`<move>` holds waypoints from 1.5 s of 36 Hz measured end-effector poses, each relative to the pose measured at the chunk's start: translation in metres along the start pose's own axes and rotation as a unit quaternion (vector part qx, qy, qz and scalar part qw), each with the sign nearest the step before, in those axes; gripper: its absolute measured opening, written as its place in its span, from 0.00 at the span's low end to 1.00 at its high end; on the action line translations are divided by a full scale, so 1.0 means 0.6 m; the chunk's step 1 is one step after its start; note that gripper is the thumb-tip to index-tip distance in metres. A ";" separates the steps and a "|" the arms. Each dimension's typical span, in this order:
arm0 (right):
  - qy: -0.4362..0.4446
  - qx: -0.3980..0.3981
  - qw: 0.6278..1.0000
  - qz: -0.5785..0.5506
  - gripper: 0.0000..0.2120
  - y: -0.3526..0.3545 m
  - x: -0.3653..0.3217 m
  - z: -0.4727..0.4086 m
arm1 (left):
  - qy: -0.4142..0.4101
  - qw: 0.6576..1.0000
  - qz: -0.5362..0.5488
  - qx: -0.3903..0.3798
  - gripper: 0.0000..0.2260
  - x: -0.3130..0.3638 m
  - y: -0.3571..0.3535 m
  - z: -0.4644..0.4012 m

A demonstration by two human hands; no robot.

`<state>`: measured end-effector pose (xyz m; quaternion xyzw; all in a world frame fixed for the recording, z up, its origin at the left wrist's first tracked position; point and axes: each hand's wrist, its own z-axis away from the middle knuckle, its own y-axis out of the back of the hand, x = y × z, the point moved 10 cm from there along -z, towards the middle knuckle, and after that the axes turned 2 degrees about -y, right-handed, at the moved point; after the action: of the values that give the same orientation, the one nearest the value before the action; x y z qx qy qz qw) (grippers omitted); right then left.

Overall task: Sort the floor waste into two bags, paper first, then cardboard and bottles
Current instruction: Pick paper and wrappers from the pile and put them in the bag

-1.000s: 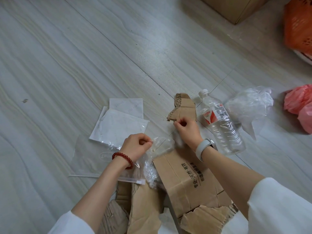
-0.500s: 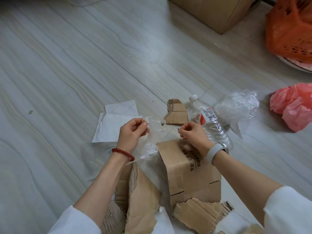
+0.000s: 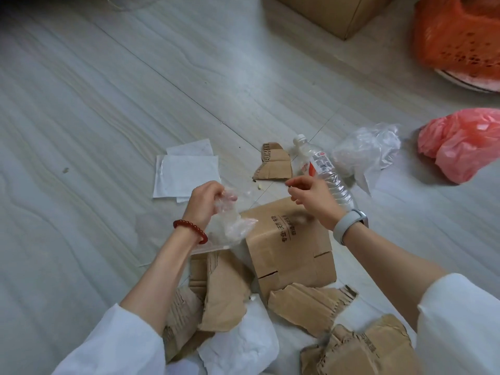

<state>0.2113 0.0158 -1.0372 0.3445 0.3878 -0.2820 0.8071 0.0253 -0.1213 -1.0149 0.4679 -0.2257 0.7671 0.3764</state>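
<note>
My left hand (image 3: 205, 201) grips a crumpled clear plastic bag (image 3: 230, 226) that hangs over the floor. To its right, my right hand (image 3: 311, 196) hovers above a printed cardboard piece (image 3: 289, 247), thumb and forefinger pinched together. A tiny dark speck shows at the fingertips; I cannot tell if it is held. White paper sheets (image 3: 186, 171) lie left of my left hand. A small cardboard scrap (image 3: 274, 163) and a plastic bottle (image 3: 322, 169) lie just beyond my right hand. Torn cardboard (image 3: 221, 293) and more white paper (image 3: 238, 347) lie near my lap.
A second clear plastic bag (image 3: 365, 152) lies right of the bottle, and a red plastic bag (image 3: 465, 142) farther right. An orange mesh basket (image 3: 460, 36) and a cardboard box (image 3: 338, 12) stand at the back. More ripped cardboard (image 3: 365, 347) lies at the bottom right.
Both hands lifted off the floor with the clear bag. It now hangs from my left hand alone, and my right hand has drawn away to the right.
</note>
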 end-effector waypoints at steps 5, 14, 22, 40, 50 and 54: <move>0.013 -0.015 1.000 0.004 0.07 -0.004 0.005 0.024 | 0.001 0.991 -0.125 0.055 0.13 0.000 0.017 0.016; 0.032 -0.013 0.999 0.014 0.07 -0.016 0.012 0.056 | -0.277 0.840 -0.458 0.086 0.14 0.078 -0.032 0.095; 0.073 0.024 0.997 0.016 0.08 -0.022 0.036 0.122 | -0.376 0.759 -0.529 -0.048 0.18 -0.075 -0.117 0.271; 0.070 -0.019 0.997 -0.037 0.08 0.088 0.096 0.223 | -0.019 0.784 -0.620 -0.021 0.08 -0.175 -0.135 0.316; 0.085 0.009 0.993 -0.080 0.06 0.224 0.014 0.261 | -0.100 0.924 -0.367 -0.031 0.10 0.047 -0.237 0.351; 0.086 0.106 0.987 -0.088 0.07 0.348 0.012 0.293 | -0.174 0.908 -0.371 -0.088 0.09 0.110 -0.362 0.348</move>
<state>0.4418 0.0040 -0.8916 0.4162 0.4526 -0.3605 0.7015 0.2926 -0.1094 -0.8617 0.6087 -0.1646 0.4559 0.6282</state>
